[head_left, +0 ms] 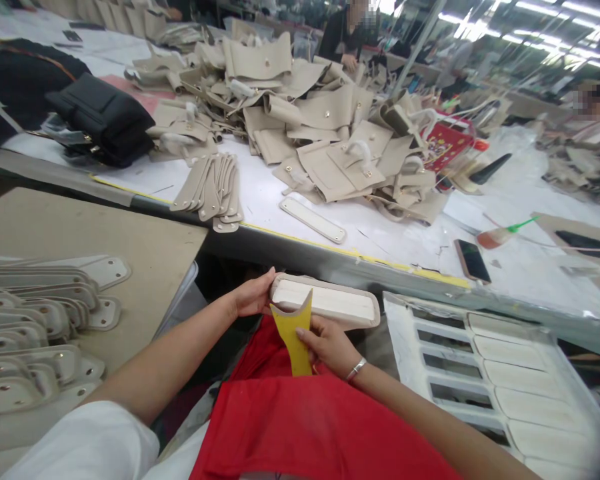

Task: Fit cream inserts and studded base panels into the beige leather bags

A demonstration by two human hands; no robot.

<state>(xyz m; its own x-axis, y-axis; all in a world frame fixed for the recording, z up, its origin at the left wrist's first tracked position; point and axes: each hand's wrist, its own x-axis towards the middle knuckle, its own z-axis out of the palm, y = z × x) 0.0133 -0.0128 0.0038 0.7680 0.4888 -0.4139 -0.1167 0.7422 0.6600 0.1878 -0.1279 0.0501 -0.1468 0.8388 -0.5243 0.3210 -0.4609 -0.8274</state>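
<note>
A long beige piece with rounded ends and a pale inner face [335,303] is held over my lap. My left hand [255,295] grips its left end, with the thumb along the edge. In my right hand [330,343] is a yellow flat tool [295,337] with a curved, forked top, which overlaps the left part of the beige piece. The fingers of my right hand are closed around the tool, just below the piece. A similar flat strip [313,220] lies on the white table [260,193] ahead.
Beige bag parts [325,113] are heaped on the table, beside a fanned stack of strips [213,190]. A black bag [103,117], phone [472,261] and small bottle [495,237] lie there. More strips [40,327] are at left, a slotted rack [450,360] at right. A person [350,33] stands beyond.
</note>
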